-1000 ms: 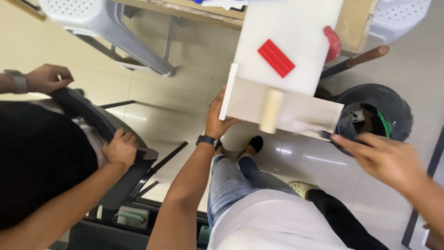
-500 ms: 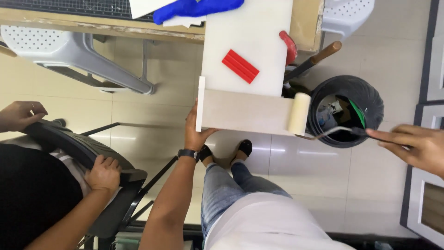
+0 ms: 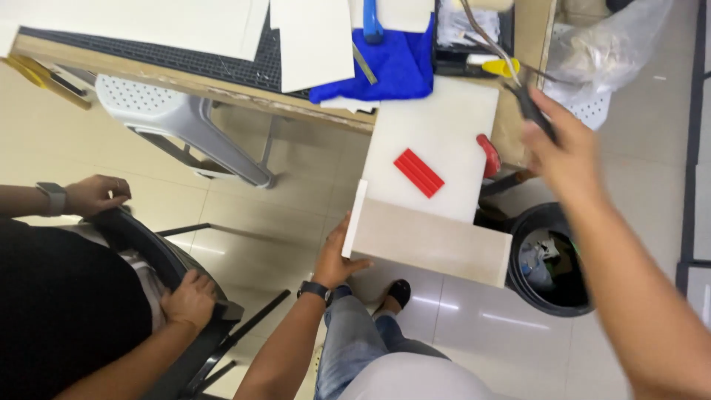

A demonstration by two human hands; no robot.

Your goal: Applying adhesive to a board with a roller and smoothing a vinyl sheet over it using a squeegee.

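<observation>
Left hand (image 3: 337,255) grips the left edge of a white foam board (image 3: 437,174), fingers clamped on it; board is folded, front flap hanging off the desk (image 3: 222,85) edge, red strip (image 3: 418,172) on top. Right hand (image 3: 563,148) raised, blurred, fingers wrapped around a dark-handled tool (image 3: 529,104) above the black bin (image 3: 552,267).

- I see the white foam board (image 3: 433,159) jutting off the desk (image 3: 222,78) edge, a beige folded panel (image 3: 433,243) at its near end.
- Dark tool (image 3: 532,107) gripped upright, blurred.

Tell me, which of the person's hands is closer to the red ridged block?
The left. The left hand holds the white board's lower left edge, below the red ridged block. The right hand is raised off to the block's right, gripping a dark tool.
</observation>
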